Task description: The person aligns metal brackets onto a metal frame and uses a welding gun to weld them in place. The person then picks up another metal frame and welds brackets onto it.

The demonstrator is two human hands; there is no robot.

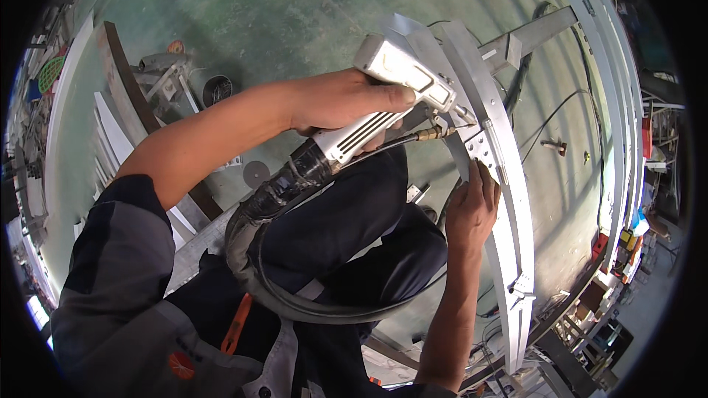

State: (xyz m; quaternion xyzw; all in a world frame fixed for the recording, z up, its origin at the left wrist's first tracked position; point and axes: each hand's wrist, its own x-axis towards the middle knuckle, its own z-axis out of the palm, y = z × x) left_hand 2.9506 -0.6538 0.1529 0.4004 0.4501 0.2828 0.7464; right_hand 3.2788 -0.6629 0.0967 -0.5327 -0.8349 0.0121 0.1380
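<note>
My left hand (350,99) is wrapped around a silver handheld welding gun (402,66) with a slotted grip. Its narrow nozzle points at a small perforated metal plate (479,146) on a long silver metal beam (516,228). A brass-fitted feed tube (431,134) runs beneath the gun toward the nozzle tip. From below, my right hand (473,210) reaches up with its fingers together, the fingertips pressed on the lower end of the plate. Whether a gap separates nozzle and plate cannot be made out. A locking clamp (522,293) sits lower on the beam.
A thick grey hose (317,313) loops from the gun across my lap. Steel crosspieces (538,33) extend behind the beam. Long metal bars (122,77) lie at left, near a dark cup (217,90). Cables (553,114) cross the green floor at right.
</note>
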